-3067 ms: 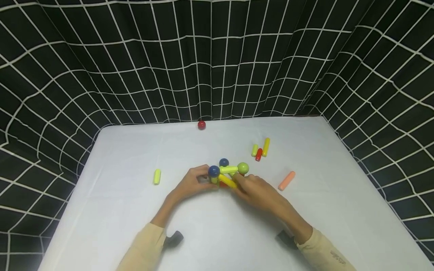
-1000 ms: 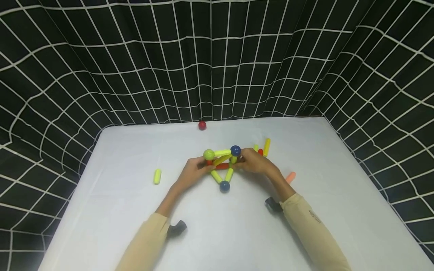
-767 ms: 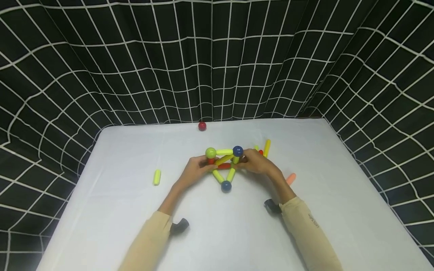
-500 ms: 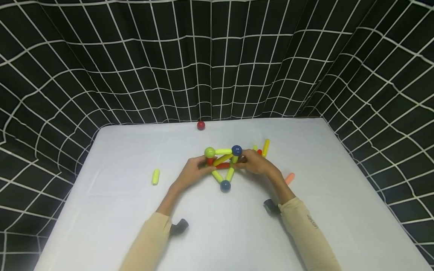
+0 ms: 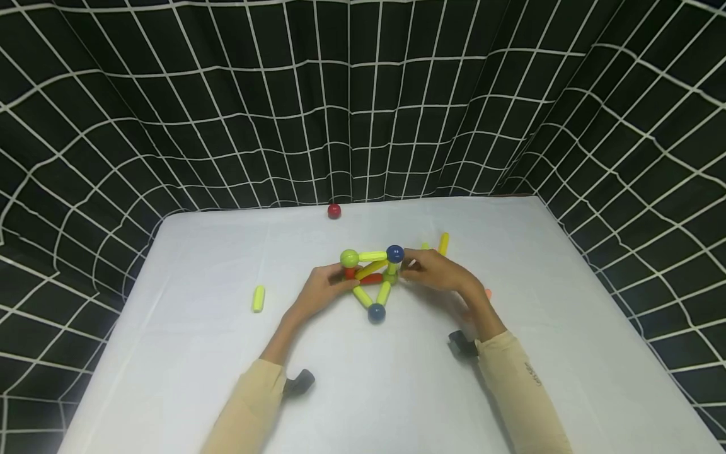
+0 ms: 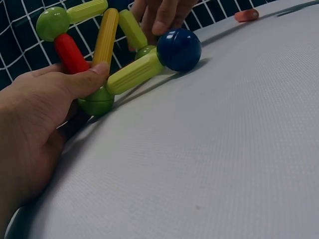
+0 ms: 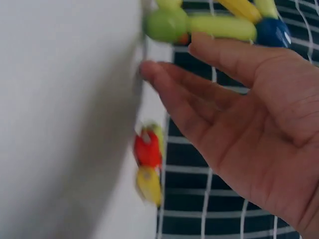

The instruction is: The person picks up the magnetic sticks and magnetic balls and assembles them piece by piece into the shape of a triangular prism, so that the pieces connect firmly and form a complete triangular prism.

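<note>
A frame of magnetic rods and balls stands on the white table (image 5: 397,391) between the hands. Its upper green ball (image 5: 349,258) and upper blue ball (image 5: 395,254) are joined by a yellow-green rod (image 5: 372,256). A yellow rod (image 6: 105,37) slants across the upright face, and another blue ball (image 5: 377,313) lies at the front. My left hand (image 5: 320,291) grips the lower left corner, thumb over the bottom of the short red rod (image 6: 71,54), by the lower green ball (image 6: 96,102). My right hand (image 5: 437,271) is just right of the frame, fingers loosely bent, holding nothing.
A red ball (image 5: 334,211) lies at the table's back edge. A loose yellow-green rod (image 5: 258,299) is on the left. Behind the right hand are a yellow rod (image 5: 444,243) and a red rod (image 7: 148,149). An orange rod (image 6: 246,15) is mostly hidden by the right wrist.
Since the earliest frame, the frame of rods has been turned round, bringing a blue ball to the front. In the last half second my right hand has let go of its right corner and drawn slightly right.
</note>
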A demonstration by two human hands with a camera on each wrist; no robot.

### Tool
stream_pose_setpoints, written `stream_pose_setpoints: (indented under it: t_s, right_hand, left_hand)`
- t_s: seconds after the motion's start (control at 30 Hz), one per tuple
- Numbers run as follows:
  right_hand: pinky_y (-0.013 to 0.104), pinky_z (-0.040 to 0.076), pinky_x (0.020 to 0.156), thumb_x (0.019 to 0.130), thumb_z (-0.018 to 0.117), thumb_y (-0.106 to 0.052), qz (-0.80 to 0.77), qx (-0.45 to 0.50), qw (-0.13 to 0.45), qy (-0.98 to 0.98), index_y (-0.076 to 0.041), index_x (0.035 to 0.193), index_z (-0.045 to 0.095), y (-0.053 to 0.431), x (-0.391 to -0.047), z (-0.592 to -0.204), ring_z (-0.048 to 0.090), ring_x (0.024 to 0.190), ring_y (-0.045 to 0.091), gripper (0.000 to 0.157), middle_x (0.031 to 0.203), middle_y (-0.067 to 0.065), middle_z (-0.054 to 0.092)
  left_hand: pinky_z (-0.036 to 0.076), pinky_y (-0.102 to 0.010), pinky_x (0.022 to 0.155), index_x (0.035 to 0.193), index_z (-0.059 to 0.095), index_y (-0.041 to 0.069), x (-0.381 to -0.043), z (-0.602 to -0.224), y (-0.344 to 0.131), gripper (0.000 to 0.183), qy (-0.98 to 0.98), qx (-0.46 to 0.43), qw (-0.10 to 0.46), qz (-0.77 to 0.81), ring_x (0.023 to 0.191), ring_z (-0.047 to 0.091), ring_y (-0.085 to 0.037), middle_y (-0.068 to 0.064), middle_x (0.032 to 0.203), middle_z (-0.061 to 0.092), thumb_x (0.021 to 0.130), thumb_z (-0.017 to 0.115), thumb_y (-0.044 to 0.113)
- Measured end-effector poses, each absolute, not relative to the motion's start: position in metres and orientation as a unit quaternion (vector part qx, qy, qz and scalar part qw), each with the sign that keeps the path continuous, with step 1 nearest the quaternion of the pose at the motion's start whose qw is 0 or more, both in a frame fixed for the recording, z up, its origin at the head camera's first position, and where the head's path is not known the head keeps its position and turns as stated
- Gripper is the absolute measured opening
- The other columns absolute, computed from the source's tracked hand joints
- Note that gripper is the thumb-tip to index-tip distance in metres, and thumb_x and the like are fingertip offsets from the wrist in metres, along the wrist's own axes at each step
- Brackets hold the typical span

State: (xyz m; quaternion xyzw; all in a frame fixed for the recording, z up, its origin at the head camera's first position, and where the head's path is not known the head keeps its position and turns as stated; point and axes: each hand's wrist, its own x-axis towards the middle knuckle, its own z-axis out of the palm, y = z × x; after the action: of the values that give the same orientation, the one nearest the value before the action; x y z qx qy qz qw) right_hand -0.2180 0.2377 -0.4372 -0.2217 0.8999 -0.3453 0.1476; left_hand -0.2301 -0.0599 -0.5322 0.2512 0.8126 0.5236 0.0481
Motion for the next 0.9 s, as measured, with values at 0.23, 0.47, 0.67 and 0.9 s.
stream_pose_setpoints:
  t_s: [0.23,0.47,0.67,0.9]
  right_hand:
    - [0.04,0.058,0.084,0.106,0.057,-0.009,-0.302,-0.085,0.041,0.949,0.001,0.135,0.064,0.27,-0.217,-0.421,0.066,0.096,0.03,0.032,0.114,0.021,0.072]
    - [0.048,0.053,0.089,0.103,0.067,-0.023,-0.227,-0.036,0.076,0.97,0.0,0.128,0.067,0.267,-0.217,-0.437,0.061,0.099,0.034,0.034,0.108,0.019,0.068]
    - [0.045,0.05,0.084,0.094,0.079,-0.021,-0.205,-0.005,0.122,0.971,-0.001,0.126,0.062,0.262,-0.214,-0.435,0.057,0.095,0.03,0.042,0.103,0.014,0.065]
    - [0.038,0.048,0.08,0.093,0.079,-0.029,-0.196,0.01,0.181,0.964,-0.002,0.125,0.063,0.258,-0.216,-0.433,0.057,0.093,0.027,0.044,0.102,0.011,0.066]
  left_hand:
    - [0.049,-0.047,0.116,0.134,0.07,0.017,-0.228,-0.53,-0.058,0.04,0.81,0.274,0.057,0.515,0.133,0.065,-0.026,-0.005,0.137,0.072,0.095,0.076,0.026]
    - [0.048,-0.047,0.116,0.133,0.07,0.022,-0.227,-0.53,-0.058,0.04,0.816,0.285,0.049,0.5,0.133,0.065,-0.024,-0.001,0.136,0.072,0.095,0.077,0.028]
    - [0.05,-0.045,0.115,0.134,0.07,0.022,-0.228,-0.531,-0.057,0.041,0.813,0.294,0.051,0.5,0.131,0.066,-0.023,-0.001,0.137,0.072,0.095,0.077,0.029]
    - [0.05,-0.044,0.114,0.134,0.07,0.021,-0.227,-0.529,-0.057,0.04,0.813,0.293,0.054,0.5,0.131,0.067,-0.022,-0.001,0.137,0.072,0.095,0.077,0.028]
